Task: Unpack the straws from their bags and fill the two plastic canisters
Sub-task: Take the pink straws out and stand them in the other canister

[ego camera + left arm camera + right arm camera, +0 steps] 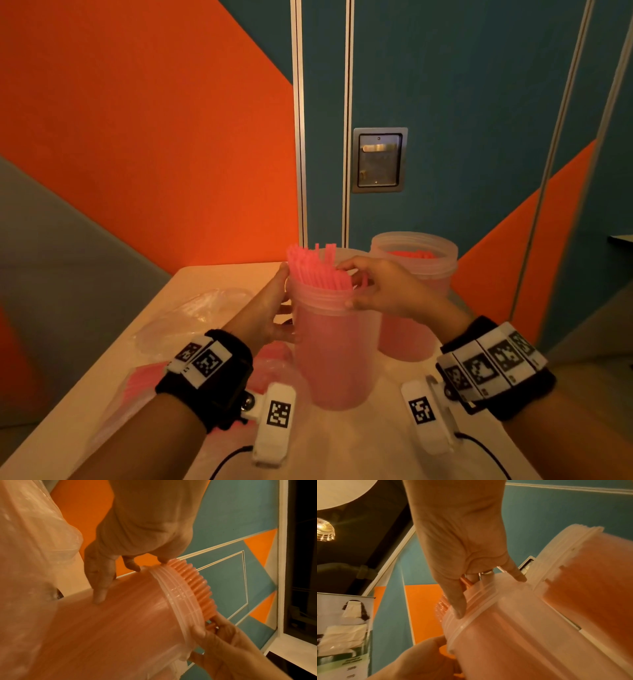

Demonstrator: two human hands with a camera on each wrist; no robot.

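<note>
A clear plastic canister [337,346] stands mid-table, packed with pink straws [313,265] that stick up above its rim. My left hand [284,303] wraps its left side; in the left wrist view the thumb [99,595] lies on the wall and the fingertips reach the threaded rim [180,601]. My right hand [349,284] sits at the right of the rim, thumb [457,605] outside, fingers curled in among the straws. A second canister [416,270] behind and to the right holds straws [411,255] below its rim.
Crumpled empty clear bags [191,315] lie on the table [219,281] to the left. A bag with pink straws [137,387] lies by my left wrist. An orange and teal wall stands close behind; the table's left edge runs diagonally.
</note>
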